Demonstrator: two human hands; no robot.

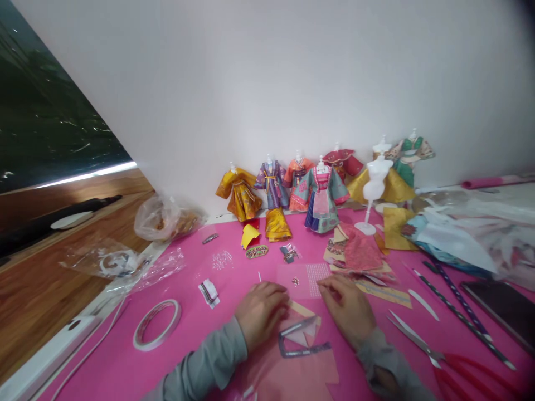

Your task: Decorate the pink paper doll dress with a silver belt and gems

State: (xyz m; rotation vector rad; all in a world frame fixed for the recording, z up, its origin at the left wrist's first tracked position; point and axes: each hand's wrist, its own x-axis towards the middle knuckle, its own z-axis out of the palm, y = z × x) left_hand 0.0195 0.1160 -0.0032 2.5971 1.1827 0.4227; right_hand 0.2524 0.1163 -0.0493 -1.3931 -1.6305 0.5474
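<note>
Tape roll [137,336]: red core print [147,319], illegible. Right hand [348,307] at dotted sheet [314,280].

Dotted sheet [316,280], scissors [435,355], on pink tabletop [188,284]

A white wall [267,72] backs the pink tabletop [112,362].

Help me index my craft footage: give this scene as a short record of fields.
Surface: bright pink covering
Left hand: palm down, near the lower left corner of a translucent sheet with rows of pale dots; contact unclear
Right hand: fingers curled, tips at the sheet's right side; grip unclear
Between hands: dark grey bent strip, pale pink flat pieces
Left side: round white tape roll
Right side: red-handled metal scissors, black rectangular phone
Back: small white dress forms in colourful fabric robes; one bare white torso form on a stand
</note>
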